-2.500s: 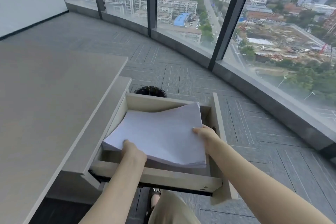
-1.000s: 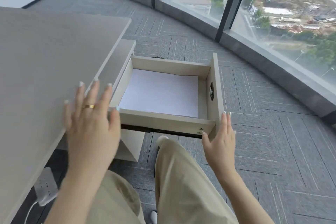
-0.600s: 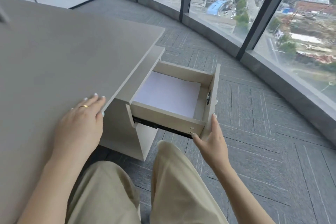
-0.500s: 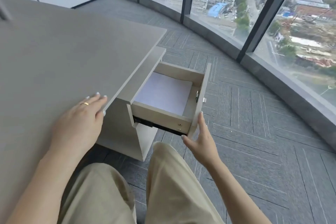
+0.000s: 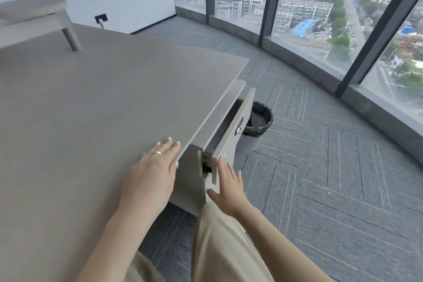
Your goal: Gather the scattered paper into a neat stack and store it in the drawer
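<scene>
The light wood drawer (image 5: 231,135) under the desk's right side stands only a narrow gap out from the cabinet. The paper stack inside it is hidden; only a dark slit shows. My right hand (image 5: 229,186) is flat, fingers apart, with its fingertips against the near end of the drawer front. My left hand (image 5: 152,175), with a gold ring, lies palm down on the grey desk top (image 5: 91,110) near its right edge, holding nothing.
A black-lined waste bin (image 5: 257,127) stands on the grey carpet just beyond the drawer. A small raised shelf (image 5: 34,10) sits at the desk's far left. Curved floor-to-ceiling windows (image 5: 309,7) run along the right. My legs in beige trousers are below the desk edge.
The paper stack was laid in the drawer and released. My right hand has pushed the drawer from wide out to nearly in. My left hand came to rest on the desk top.
</scene>
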Demonstrator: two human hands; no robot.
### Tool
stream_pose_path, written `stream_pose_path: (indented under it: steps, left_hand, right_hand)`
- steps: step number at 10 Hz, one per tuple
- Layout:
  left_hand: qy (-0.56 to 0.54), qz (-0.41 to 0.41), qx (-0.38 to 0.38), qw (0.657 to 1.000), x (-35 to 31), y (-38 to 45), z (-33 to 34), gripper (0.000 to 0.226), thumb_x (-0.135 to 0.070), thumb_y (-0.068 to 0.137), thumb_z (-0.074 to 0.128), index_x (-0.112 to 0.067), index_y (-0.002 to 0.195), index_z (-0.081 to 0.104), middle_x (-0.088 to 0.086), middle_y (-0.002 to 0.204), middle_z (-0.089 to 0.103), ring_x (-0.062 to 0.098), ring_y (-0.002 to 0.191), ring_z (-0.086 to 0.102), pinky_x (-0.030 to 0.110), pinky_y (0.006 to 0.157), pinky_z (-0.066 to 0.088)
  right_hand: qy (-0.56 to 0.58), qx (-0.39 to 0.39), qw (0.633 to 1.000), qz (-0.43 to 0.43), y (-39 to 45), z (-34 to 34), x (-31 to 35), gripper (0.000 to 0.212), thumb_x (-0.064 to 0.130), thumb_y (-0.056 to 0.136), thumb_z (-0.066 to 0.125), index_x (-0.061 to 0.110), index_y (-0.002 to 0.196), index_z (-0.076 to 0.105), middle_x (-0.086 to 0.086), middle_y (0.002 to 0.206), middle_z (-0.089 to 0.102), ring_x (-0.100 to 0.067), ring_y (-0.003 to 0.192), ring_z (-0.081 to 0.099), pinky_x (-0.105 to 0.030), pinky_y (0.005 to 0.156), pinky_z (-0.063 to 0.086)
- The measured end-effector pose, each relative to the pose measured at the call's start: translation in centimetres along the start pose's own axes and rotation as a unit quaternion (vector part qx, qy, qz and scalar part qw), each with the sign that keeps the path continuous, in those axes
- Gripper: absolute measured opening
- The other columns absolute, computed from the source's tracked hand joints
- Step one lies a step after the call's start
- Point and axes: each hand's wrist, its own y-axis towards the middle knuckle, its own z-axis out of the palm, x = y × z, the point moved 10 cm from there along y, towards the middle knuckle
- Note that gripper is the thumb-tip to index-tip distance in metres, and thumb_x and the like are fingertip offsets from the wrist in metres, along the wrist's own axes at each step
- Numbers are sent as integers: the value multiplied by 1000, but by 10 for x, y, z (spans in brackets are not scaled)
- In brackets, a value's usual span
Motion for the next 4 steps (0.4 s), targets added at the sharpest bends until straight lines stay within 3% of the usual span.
stream_pose_path:
  steps: [2, 3, 4]
  left_hand:
    - [-1, -3, 7, 1000, 2, -1, 1, 46, -22, 101, 32, -29, 146, 31, -14, 156, 23, 6, 145, 19, 26, 114, 24]
    - [-2, 4, 4, 1000, 2, 2, 1, 46, -23, 101, 32, -30, 146, 30, -16, 156, 21, 4, 145, 16, 25, 114, 23]
    - [-46, -8, 42, 998, 11, 2, -2, 45, -27, 100, 37, -33, 144, 31, -19, 155, 21, 1, 145, 13, 23, 115, 17]
  right_hand:
    - [4, 32, 999, -3, 31, 6, 29, 82, 25, 89, 54, 15, 150, 0, -1, 161, -2, -20, 147, 8, -46, 115, 15]
    - [73, 33, 997, 1, 30, 5, 25, 79, 23, 87, 54, 18, 151, 6, 2, 161, 4, -19, 147, 12, -44, 115, 20]
    - [229, -21, 972, 38, 26, -30, 13, 68, 21, 90, 56, 19, 149, 21, 4, 158, 16, -12, 147, 12, -36, 119, 14]
